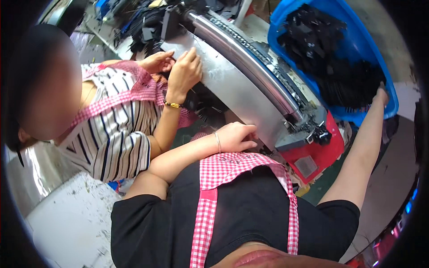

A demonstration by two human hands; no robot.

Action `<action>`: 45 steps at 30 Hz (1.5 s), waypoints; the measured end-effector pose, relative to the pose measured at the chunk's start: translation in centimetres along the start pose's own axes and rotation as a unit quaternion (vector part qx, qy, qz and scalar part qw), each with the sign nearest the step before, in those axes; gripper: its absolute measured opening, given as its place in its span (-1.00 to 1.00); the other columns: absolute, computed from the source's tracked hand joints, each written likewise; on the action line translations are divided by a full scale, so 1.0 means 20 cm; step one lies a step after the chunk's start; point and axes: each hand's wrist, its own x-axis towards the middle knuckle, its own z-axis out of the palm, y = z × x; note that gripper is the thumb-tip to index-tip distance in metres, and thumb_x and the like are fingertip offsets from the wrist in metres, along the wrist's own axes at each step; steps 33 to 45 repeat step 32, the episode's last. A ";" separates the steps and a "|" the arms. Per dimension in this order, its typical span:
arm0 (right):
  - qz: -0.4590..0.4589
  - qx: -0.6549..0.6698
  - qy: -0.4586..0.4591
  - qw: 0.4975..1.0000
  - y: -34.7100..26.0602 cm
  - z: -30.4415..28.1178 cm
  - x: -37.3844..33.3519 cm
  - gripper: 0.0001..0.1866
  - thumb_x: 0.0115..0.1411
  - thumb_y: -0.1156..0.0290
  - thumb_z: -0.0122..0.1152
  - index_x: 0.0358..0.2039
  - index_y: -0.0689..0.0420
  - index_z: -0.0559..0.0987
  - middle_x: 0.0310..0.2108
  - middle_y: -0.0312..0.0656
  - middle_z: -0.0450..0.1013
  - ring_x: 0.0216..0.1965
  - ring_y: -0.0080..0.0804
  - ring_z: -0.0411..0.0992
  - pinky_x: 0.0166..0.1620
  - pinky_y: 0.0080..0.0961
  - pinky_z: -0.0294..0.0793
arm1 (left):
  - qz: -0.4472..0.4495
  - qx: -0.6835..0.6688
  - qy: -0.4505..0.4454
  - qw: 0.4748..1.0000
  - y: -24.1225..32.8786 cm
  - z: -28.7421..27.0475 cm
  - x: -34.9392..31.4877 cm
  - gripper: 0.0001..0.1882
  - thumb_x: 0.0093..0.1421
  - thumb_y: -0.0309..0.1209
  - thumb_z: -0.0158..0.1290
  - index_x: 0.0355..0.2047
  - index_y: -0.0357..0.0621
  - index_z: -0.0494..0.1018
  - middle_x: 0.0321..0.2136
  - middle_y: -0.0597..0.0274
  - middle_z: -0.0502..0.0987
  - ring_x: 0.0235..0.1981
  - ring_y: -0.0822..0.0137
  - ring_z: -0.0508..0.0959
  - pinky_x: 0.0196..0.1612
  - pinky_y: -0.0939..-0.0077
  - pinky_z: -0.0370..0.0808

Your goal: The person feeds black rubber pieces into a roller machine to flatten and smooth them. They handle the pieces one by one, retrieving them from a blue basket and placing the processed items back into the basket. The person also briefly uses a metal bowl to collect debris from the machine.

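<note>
My left hand (237, 136) rests at the near edge of a smooth metal plate (250, 96), on the front of a roller machine. Its fingers are loosely curled, with the thumb apart from them and nothing visible between. My right hand (380, 96) reaches into a blue plastic tub (393, 100), just inside its right wall, against a heap of thin black pieces (346, 82). Most of its fingers are hidden among the pieces, so its grip does not show. Behind the plate lies a shiny metal roller (250, 64).
On my left a co-worker in a striped shirt (118, 134) holds both hands over the plate's far end. Black scraps (145, 29) pile up behind there. A red panel (319, 149) juts out at the machine's near end. Scraps litter the pale floor (71, 214).
</note>
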 end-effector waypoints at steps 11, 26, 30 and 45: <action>0.152 -0.110 0.148 0.971 -0.35 0.03 -0.45 -0.07 0.08 -0.12 0.31 0.16 0.47 0.30 0.20 0.24 0.32 0.32 0.11 0.22 0.35 -0.06 0.17 | -0.015 -0.001 0.017 1.000 0.01 0.02 -0.08 -0.71 0.20 -0.29 0.22 -0.21 -0.25 0.50 -0.42 0.06 0.65 -0.36 0.12 0.68 -0.24 0.27 0.59; -0.432 0.285 -0.342 0.785 -0.50 -1.07 -2.51 -0.57 0.33 0.39 -0.06 0.11 0.36 0.50 0.17 0.09 0.42 0.23 -0.02 0.38 0.30 -0.16 0.31 | 0.238 -0.241 0.276 0.900 0.48 -0.11 0.08 -0.57 0.43 -0.20 -0.09 0.10 -0.28 0.45 0.00 0.12 0.56 0.09 0.31 0.49 0.21 0.38 0.32; -0.324 0.275 -0.597 0.681 -0.37 -1.05 -2.95 -0.12 0.34 0.04 0.19 0.44 0.32 0.06 0.45 0.11 0.04 0.46 -0.02 0.06 0.43 -0.16 0.07 | 0.218 -0.319 0.195 0.902 0.60 -0.01 0.18 -0.44 0.44 -0.12 -0.15 0.24 -0.33 0.31 0.23 0.03 0.40 0.31 0.26 0.31 0.36 0.33 0.14; -0.328 0.262 -0.607 0.674 -0.35 -1.06 -2.96 0.18 0.23 -0.34 0.12 0.45 0.38 -0.10 0.48 0.14 -0.09 0.49 -0.04 -0.05 0.46 -0.18 -0.06 | 0.263 -0.319 0.211 0.886 0.62 0.04 0.16 -0.38 0.44 -0.08 -0.15 0.28 -0.35 0.26 0.29 0.02 0.33 0.32 0.24 0.30 0.40 0.32 0.07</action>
